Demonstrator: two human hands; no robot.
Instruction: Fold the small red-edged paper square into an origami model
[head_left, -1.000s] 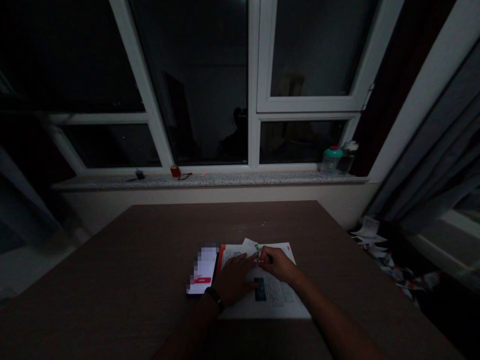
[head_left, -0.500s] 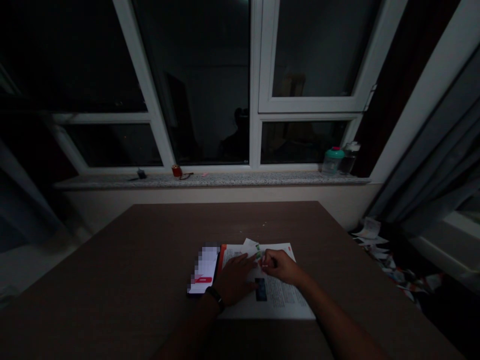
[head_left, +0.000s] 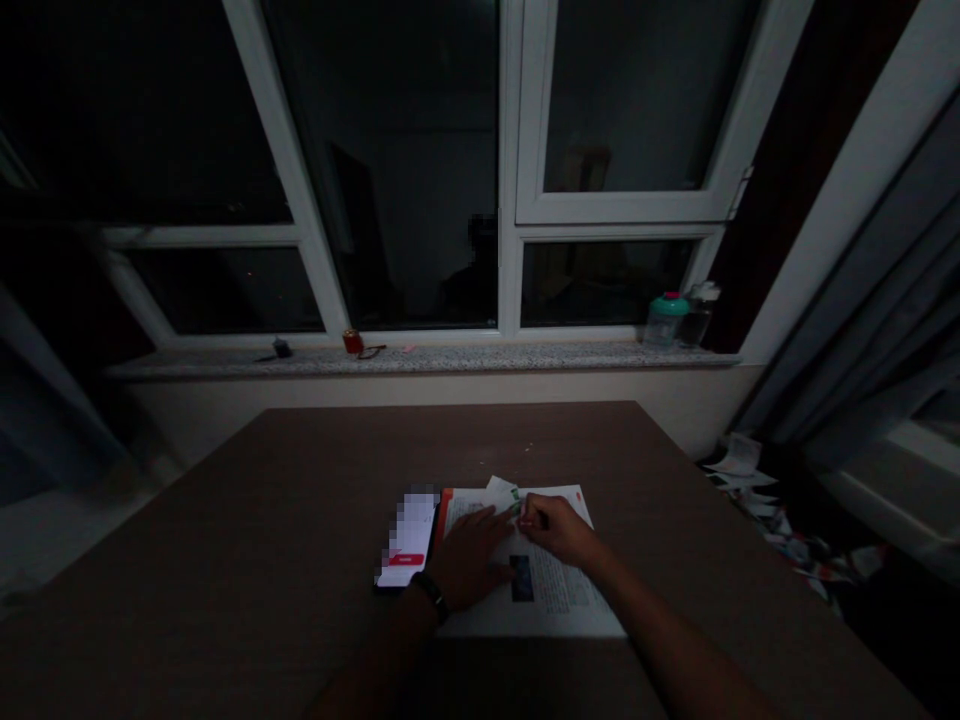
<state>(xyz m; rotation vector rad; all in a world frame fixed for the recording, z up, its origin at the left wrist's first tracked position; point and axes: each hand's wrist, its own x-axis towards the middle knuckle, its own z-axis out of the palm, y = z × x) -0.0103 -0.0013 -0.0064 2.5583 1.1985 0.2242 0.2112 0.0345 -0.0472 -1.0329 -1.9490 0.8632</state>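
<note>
A printed sheet or booklet (head_left: 570, 610) with an orange edge, text and a dark picture lies on the brown table (head_left: 300, 470). My left hand (head_left: 472, 560), a dark band on its wrist, rests flat on the page with fingers stretched out. Just right of those fingertips, my right hand (head_left: 556, 528) is closed in a pinch over the page. Whatever it pinches is too small and dim to name. A small white piece of paper (head_left: 499, 488) with a green mark lies at the page's top edge, beside both hands.
Left of the page lies a phone (head_left: 409, 540) with a lit screen. A green-lidded bottle (head_left: 666, 320), another clear bottle (head_left: 699, 312) and a small red object (head_left: 352, 342) stand on the windowsill (head_left: 465, 358). Papers (head_left: 757, 490) are piled low at the right.
My right hand has shifted slightly, a little up and to the left, staying closed over the page. My left hand and the phone look unmoved.
</note>
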